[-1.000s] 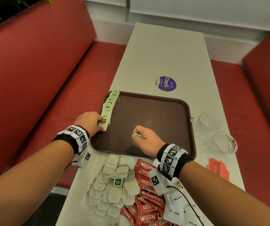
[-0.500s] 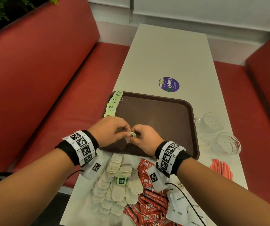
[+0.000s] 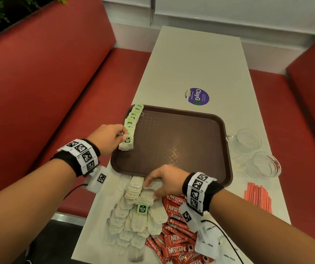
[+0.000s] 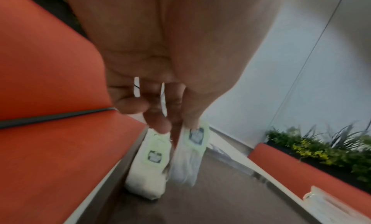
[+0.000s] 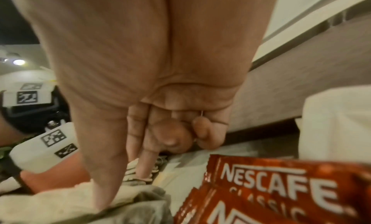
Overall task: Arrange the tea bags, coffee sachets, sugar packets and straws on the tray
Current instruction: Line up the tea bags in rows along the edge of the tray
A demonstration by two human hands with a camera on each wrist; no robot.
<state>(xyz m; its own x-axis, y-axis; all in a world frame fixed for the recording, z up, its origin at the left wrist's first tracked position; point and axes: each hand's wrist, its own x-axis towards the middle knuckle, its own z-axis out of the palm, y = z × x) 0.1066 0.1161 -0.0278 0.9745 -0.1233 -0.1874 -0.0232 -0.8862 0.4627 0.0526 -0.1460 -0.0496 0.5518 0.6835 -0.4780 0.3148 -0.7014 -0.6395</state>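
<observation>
Your left hand [image 3: 109, 138] is at the left edge of the brown tray [image 3: 223, 149]. Its fingers [image 4: 158, 122] pinch one tea bag [image 3: 126, 143] by its green tag, and this bag hangs at the near end of the row of tea bags [image 3: 133, 119] that lies along the tray's left rim. In the left wrist view the held bag is just beside the last bag of the row, and I cannot tell if they touch.

Your right hand [image 3: 165, 179] is over the near edge of the tray, above the pile of loose tea bags [image 3: 132, 218] on the tabletop [image 3: 200, 63]. The thumb and the forefinger reach down and touch the top bags of the pile, and the other fingers [image 5: 170, 138] are curled into the palm. I cannot tell if a bag is already pinched.

The red coffee sachets [image 3: 173, 225] lie just to the right of the pile, at the near edge of the tabletop. The white sugar packets [image 3: 210, 242] are beside them, partly under your right forearm. The red straws [image 3: 257, 197] lie near the right edge, and they are well apart from the tray.
</observation>
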